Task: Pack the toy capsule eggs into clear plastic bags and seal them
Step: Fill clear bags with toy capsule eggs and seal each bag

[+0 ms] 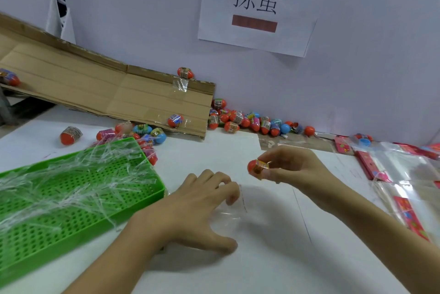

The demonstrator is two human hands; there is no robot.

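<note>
My right hand (292, 167) pinches a red capsule egg (256, 168) with a printed band, held just above the white table. Below and to the left of it, my left hand (202, 208) holds a small clear plastic bag (234, 210) against the table, fingers curled on its open edge. The egg hangs a little above and right of the bag's mouth. A pile of several more red and blue eggs (250, 121) lies along the wall behind.
A green perforated tray (100, 212) holding clear plastic strips fills the left. A cardboard ramp (107, 89) slopes down from the far left with eggs on it. More eggs (140, 131) lie behind the tray. Clear bags with red headers (404, 189) are stacked at right.
</note>
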